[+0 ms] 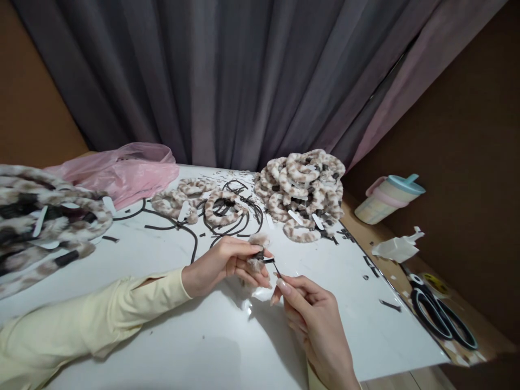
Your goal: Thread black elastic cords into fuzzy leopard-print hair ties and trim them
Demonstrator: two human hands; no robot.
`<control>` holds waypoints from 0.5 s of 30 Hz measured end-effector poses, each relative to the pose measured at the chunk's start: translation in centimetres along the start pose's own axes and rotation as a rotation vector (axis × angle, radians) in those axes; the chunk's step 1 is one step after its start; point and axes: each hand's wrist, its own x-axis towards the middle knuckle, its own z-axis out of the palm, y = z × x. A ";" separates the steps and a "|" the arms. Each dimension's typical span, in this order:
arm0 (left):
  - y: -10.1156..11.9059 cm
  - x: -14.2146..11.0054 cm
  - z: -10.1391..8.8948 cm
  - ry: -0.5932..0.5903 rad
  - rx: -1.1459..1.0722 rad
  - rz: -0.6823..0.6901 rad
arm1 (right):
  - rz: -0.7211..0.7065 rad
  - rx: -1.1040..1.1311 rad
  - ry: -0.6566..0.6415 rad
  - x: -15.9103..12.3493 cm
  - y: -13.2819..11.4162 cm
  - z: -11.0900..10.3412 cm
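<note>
My left hand [238,264] is closed on a furry white-and-brown ring [257,264], held above the white tabletop. A black band wraps the part between the fingers, and a short black end sticks out to the right. Just right of it, my right hand [312,314] pinches a thin dark strip [277,269] between thumb and forefinger. The strip reaches up to the black end; whether it is thread, tape or a slim tool I cannot tell. My left palm hides most of the ring's lower part.
Furry rings with white tags lie in a right pile [312,187] and a left pile [52,216]. Black cords [195,238] curl mid-table. A pink plastic bag [134,168] lies behind. Along the right are a lidded cup [379,203], a white packet [396,247] and black-handled scissors [441,317].
</note>
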 end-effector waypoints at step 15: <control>0.0 0.0 -0.1 0.007 -0.009 -0.093 | -0.558 -0.543 0.225 -0.5 1.1 -0.4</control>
